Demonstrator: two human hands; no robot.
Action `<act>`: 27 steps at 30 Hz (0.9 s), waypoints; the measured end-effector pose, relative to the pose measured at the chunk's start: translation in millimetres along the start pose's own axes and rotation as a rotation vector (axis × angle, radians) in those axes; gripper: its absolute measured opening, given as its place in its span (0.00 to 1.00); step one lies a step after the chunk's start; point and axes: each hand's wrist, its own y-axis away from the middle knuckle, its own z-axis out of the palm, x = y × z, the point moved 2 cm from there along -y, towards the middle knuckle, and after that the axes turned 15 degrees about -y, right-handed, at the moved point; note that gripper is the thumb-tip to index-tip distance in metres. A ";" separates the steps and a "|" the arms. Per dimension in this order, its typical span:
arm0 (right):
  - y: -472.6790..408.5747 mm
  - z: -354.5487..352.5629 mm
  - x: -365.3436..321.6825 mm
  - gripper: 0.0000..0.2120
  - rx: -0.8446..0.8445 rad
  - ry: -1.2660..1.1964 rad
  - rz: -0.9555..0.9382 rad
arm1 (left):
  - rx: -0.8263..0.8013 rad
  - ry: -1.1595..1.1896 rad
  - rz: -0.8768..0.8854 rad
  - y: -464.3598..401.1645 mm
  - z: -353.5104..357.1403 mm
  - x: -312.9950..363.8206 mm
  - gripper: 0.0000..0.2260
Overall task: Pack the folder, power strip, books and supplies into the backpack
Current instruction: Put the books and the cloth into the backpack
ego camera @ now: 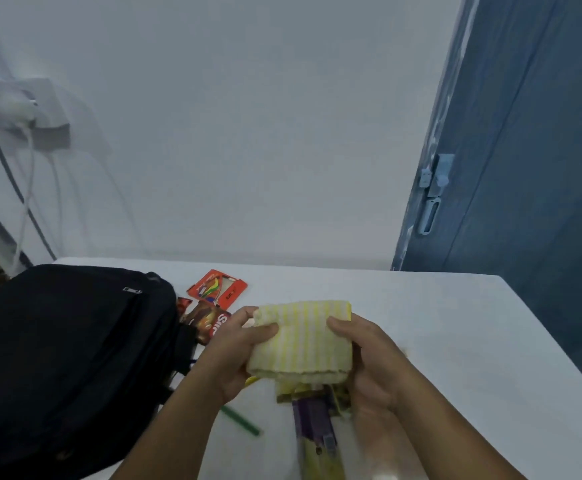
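Folded yellow-striped cloth [301, 341] held above the surface [438, 341], gripped at both ends: left hand [234, 355] with fingers [260, 332] curled over its left edge, right hand [369, 362] with fingers [343, 327] wrapped round its right edge. Just below the fingers, a purple-and-yellow packet [317, 424], blurred. Left of the left hand, a green pencil [239, 420], a snack wrapper [206, 320] and the black backpack [64, 358]. Beyond, an orange crayon box [217, 287].
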 end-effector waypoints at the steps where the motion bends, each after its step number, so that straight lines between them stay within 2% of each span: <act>1: -1.8 4.3 7.5 0.14 -0.026 -0.010 0.018 | 0.034 -0.014 0.027 2.4 -6.6 -2.0 0.11; 6: -34.2 38.9 40.5 0.17 -0.038 -0.044 0.038 | 0.261 -0.091 0.228 7.4 -64.0 2.0 0.08; 8: -51.5 56.6 51.4 0.18 -0.022 -0.100 0.011 | 0.424 -0.285 0.282 2.4 -103.0 0.6 0.14; 9: -59.2 64.3 55.7 0.18 -0.010 -0.120 -0.007 | 0.499 -0.484 0.295 -1.3 -122.3 -2.2 0.20; 11: -77.4 82.7 66.6 0.16 0.020 -0.138 -0.041 | 0.610 -1.012 0.212 -7.9 -160.1 -13.8 0.31; 13: -92.7 100.7 76.7 0.16 0.050 -0.153 -0.074 | 0.711 -1.360 0.127 -12.5 -187.1 -24.0 0.39; 16: -106.2 128.4 92.2 0.15 0.061 -0.203 -0.104 | 0.837 -1.443 0.056 -13.6 -233.7 -19.0 0.41; 19: -114.7 154.5 113.2 0.14 0.048 -0.230 -0.091 | 0.742 -1.594 -0.127 -12.6 -290.4 -10.4 0.46; 21: -120.8 170.7 129.3 0.15 0.051 -0.235 -0.088 | 0.659 -1.613 -0.114 -9.6 -314.2 -1.7 0.42; 23: -125.0 182.3 141.3 0.16 0.062 -0.238 -0.087 | 0.603 -1.517 0.002 -8.8 -326.6 16.4 0.32; 26: -135.3 203.6 163.9 0.15 0.095 -0.193 -0.101 | 0.527 -1.168 0.083 -1.6 -357.4 53.2 0.09; 27: -138.8 210.5 170.9 0.14 0.117 -0.161 -0.113 | 0.488 -1.032 0.093 1.3 -370.0 63.5 0.05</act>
